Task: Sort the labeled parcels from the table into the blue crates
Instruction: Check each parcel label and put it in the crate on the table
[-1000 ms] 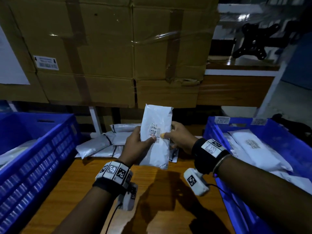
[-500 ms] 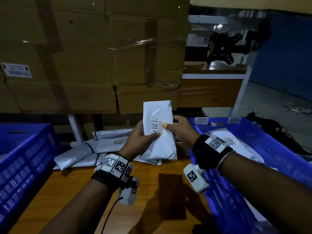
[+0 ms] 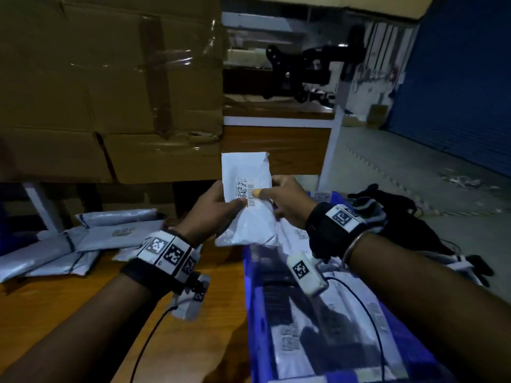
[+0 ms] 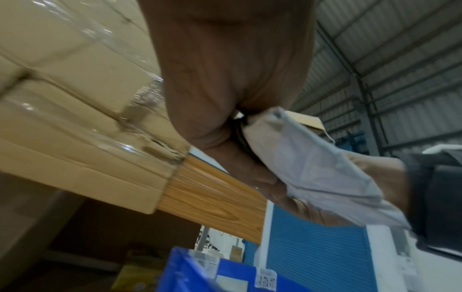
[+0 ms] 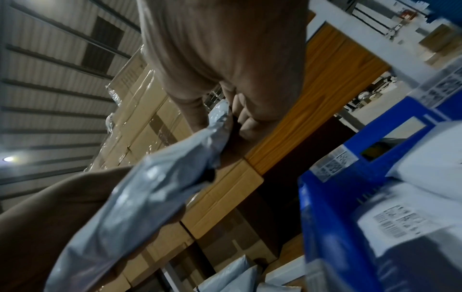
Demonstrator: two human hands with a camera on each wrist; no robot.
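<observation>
In the middle of the head view, two hands hold up one white parcel. It stands almost upright in the air, with its black code label facing the camera. The left hand pinches its left edge, thumb on the front near the label and fingers behind. The right hand pinches its right edge the same way, and its thumb lies right on the label. In the left wrist view the left hand is curled round the bag's crinkly end. In the right wrist view the right hand pinches the bag's edge.

The bottom of the parcel hangs just above the near corner of a blue crate in the lower right of the frame. More white parcels with labels lie inside it. The right arm reaches across over the crate and hides part of it. A small white block with a black square mark hangs under the right wrist, with a thin black wire.

In the lower left, a pile of grey parcels lies on the wooden table. The left arm covers a bit of the table.

Big brown cardboard boxes with shiny tape fill the upper left, behind the table. To their right stands another wooden table with white legs, and a black metal bracket sits above it. A blue shutter wall is in the upper right. Some dark stuff lies on the floor beside the crate; I cannot tell what it is.
</observation>
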